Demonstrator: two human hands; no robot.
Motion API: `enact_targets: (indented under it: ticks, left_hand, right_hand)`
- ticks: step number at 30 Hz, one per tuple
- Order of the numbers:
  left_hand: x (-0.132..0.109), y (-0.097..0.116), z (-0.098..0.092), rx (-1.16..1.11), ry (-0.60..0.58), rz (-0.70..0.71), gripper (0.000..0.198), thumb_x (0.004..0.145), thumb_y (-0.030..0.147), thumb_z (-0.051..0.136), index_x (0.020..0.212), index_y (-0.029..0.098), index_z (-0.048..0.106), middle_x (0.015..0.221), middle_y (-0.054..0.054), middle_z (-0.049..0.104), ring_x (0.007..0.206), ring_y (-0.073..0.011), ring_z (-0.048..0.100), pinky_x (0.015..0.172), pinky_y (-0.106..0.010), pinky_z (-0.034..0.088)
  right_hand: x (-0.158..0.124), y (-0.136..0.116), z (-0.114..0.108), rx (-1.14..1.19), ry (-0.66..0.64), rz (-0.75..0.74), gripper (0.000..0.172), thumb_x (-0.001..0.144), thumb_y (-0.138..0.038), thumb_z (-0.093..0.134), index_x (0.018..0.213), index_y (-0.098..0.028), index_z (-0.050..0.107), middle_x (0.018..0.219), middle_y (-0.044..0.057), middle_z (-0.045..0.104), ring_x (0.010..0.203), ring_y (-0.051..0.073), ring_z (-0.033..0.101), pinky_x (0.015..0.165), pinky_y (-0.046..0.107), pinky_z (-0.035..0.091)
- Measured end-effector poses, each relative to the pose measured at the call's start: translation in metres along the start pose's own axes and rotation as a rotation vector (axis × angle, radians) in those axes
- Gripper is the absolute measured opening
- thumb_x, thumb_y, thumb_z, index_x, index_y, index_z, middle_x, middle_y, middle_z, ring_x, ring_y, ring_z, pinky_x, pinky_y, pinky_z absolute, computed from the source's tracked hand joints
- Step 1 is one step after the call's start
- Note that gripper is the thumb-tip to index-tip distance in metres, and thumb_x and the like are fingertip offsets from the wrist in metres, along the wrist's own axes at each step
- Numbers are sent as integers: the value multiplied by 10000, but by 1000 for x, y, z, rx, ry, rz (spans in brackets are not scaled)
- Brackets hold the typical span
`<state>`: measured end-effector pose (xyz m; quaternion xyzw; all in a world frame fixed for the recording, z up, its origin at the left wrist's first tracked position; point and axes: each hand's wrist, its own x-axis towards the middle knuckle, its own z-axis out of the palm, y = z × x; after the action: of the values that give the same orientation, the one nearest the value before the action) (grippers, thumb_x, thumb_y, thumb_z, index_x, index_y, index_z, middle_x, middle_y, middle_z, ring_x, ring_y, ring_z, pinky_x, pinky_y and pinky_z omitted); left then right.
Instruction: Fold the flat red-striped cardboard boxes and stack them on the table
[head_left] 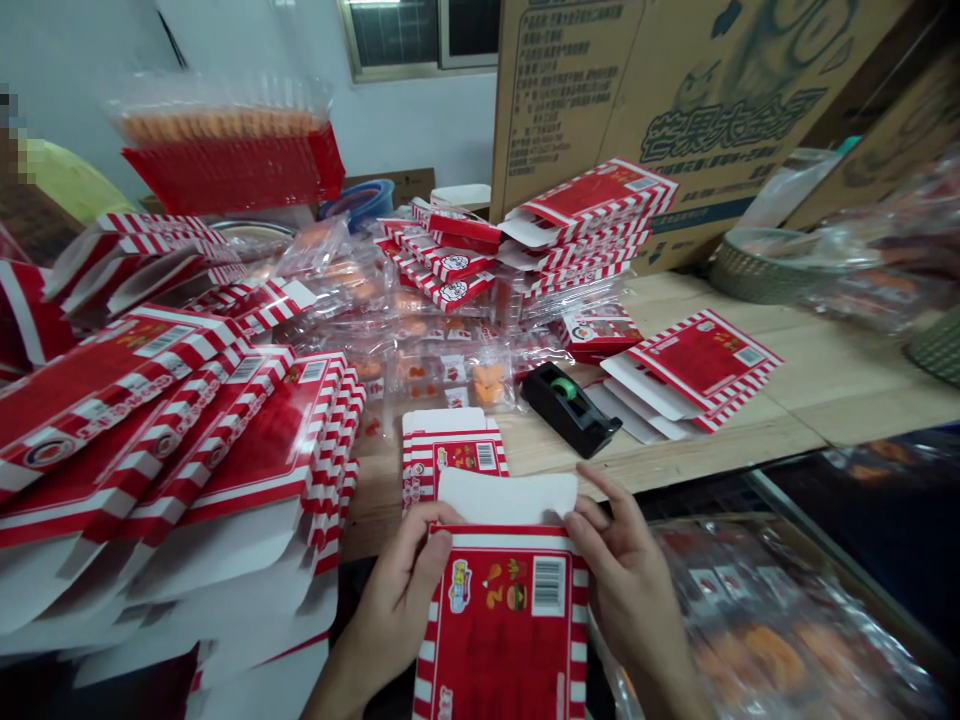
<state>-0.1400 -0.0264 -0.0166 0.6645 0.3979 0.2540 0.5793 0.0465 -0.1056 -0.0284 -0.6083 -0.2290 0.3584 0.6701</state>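
Two hands, one carton: the left hand [394, 610] is gripping a red-and-white striped carton [502, 630] by one side, fingers curled closed around it, while the right hand [630, 570] is pinching the opposite side, fingers slightly spread. One white flap [508, 497] is standing up from the carton, held at the front edge of the wooden table [825, 370]. One further carton [454, 455] is lying just ahead; one black tape dispenser [570, 408] is sitting near it; many flattened cartons [165, 440] are stacking leftward.

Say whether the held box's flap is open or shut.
Open: white flap stands above the red box, between left hand and right hand.
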Motion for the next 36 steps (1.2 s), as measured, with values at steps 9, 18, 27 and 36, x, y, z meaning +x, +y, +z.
enact_targets:
  ticks: [9, 18, 27, 36]
  left_hand:
    - [-1, 1, 3, 136, -41, 31, 203, 943, 363, 369, 1015, 265, 531, 903, 5, 636, 782, -146, 583, 699, -211, 440]
    - [-7, -1, 9, 6, 41, -7, 222, 940, 370, 373, 1089, 233, 464, 983, -31, 649, 862, -161, 599, 769, -249, 461]
    - [-8, -3, 12, -137, -41, -7, 201, 930, 401, 413, 1046, 238, 386, 969, -39, 652, 813, -153, 628, 732, -259, 497]
    - [-13, -16, 5, 66, -45, 133, 251, 952, 306, 399, 1186, 311, 491, 1197, 8, 598, 1123, -128, 532, 957, -210, 394]
  right_hand:
    - [9, -21, -5, -225, -271, -274, 105, 749, -168, 682, 723, -227, 600, 835, -9, 720, 758, 140, 676, 640, 208, 540]
    - [21, -42, -3, -484, -657, -480, 159, 836, -187, 605, 934, -246, 715, 1109, 58, 697, 941, 181, 663, 775, 295, 520]
    - [28, -59, 15, -659, -736, -247, 89, 846, -265, 610, 896, -222, 670, 890, -5, 714, 806, 134, 652, 723, 235, 484]
    - [32, -72, 6, -518, -1046, -248, 187, 901, -213, 532, 992, -223, 695, 1019, 24, 688, 945, 121, 630, 830, 237, 477]
